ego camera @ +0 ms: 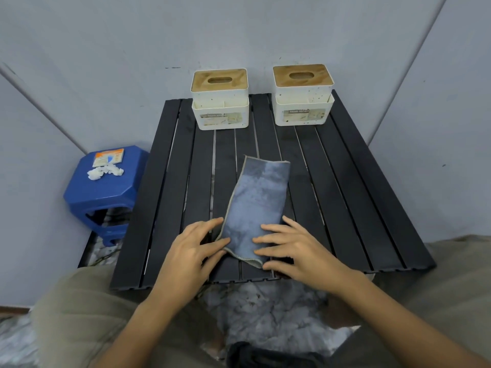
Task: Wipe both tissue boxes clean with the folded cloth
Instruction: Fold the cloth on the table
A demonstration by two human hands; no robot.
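Both hands' fingers flat, left hand (pixel 194 245), right hand (pixel 295 248), on folded cloth (pixel 255 205), tissue boxes (pixel 220 99) labelled "TISSUE".

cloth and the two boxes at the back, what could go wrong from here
The tissue boxes, left and right, stand at the table's far edge by the wall; a hard wipe may shove or tip them. The cloth lies long and loosely folded under the left hand and right hand, so it could unfold when lifted.

Home corner: slatted table (pixel 170 197), plastic stool (pixel 111 189)
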